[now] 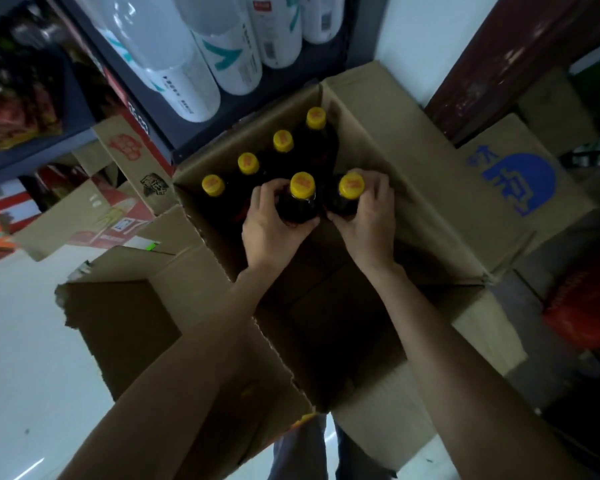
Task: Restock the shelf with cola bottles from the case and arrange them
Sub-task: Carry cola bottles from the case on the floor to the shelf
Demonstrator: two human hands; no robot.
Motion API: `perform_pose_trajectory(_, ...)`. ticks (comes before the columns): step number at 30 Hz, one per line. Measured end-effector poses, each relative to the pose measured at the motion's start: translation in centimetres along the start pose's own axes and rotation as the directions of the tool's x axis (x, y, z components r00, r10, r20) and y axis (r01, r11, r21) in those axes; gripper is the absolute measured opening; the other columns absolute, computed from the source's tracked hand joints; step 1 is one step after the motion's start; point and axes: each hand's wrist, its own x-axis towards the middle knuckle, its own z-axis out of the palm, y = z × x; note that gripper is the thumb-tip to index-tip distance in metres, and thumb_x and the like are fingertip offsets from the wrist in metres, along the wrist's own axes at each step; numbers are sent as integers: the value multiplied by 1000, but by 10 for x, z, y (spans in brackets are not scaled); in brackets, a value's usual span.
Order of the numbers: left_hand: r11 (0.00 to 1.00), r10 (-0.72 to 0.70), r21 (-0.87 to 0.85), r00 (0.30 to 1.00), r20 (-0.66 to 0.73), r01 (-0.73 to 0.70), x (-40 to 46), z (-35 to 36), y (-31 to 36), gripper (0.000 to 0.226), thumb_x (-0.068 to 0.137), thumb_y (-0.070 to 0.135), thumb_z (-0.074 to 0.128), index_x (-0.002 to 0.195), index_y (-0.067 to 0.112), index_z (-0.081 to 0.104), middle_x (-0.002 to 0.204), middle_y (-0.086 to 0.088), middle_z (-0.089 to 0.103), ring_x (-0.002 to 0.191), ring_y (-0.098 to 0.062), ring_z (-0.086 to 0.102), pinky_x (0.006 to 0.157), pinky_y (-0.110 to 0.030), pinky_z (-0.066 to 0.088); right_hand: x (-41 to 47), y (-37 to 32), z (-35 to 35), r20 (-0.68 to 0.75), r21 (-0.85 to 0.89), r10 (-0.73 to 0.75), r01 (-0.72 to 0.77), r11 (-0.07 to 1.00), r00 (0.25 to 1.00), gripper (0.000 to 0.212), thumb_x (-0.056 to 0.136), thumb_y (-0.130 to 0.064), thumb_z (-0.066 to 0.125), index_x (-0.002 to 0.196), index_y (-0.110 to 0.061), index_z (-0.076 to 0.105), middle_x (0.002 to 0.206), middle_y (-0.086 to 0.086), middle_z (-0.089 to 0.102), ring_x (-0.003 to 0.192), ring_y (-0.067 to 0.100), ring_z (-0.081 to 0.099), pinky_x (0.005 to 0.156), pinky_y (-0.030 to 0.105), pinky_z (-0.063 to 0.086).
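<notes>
An open cardboard case [426, 174] stands on the floor below me. Inside it stand several dark cola bottles with yellow caps. My left hand [274, 230] grips the neck of one cola bottle [300, 199]. My right hand [368, 220] grips the neck of the cola bottle beside it [349, 194]. More bottles [248, 164] stand in a diagonal row along the case's far left wall. The near half of the case holds no bottles. The dark shelf [194, 133] rises just behind the case.
Large white water bottles [201, 57] fill the shelf above the case. A red and brown carton [94, 216] lies to the left. The case's flaps spread outward, one with a blue print [520, 181]. A red crate [586, 306] sits at the right.
</notes>
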Motion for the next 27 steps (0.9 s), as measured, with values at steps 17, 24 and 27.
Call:
perform_pose_trajectory(17, 820, 484, -437, 855, 187, -369, -147, -149, 195, 65, 64, 35, 80, 120, 25, 50, 111, 5, 52, 105, -16, 57, 82, -32, 54, -217, -73, -276, -200, 561, 349, -185, 807, 915, 75, 62, -17, 90, 118, -23, 42, 120, -3, 56, 116, 9, 54, 97, 24, 43)
perform_pose_trajectory(24, 684, 596, -671, 750, 287, -287, -251, -145, 265, 65, 58, 33, 82, 112, 46, 48, 114, -3, 61, 108, -23, 62, 85, -37, 53, -351, -73, -354, -439, 447, 358, -145, 883, 824, 65, 61, -35, 83, 115, -35, 45, 108, -23, 60, 103, 3, 60, 88, 17, 45)
perform_pose_trajectory(27, 633, 687, -703, 655, 316, -325, -310, -145, 294, 61, 59, 38, 77, 112, 42, 48, 112, 5, 61, 102, -13, 63, 81, -22, 49, -422, -70, -381, -523, 427, 373, -143, 893, 766, 66, 64, -31, 82, 121, -37, 47, 111, -14, 63, 104, 9, 62, 88, 26, 48)
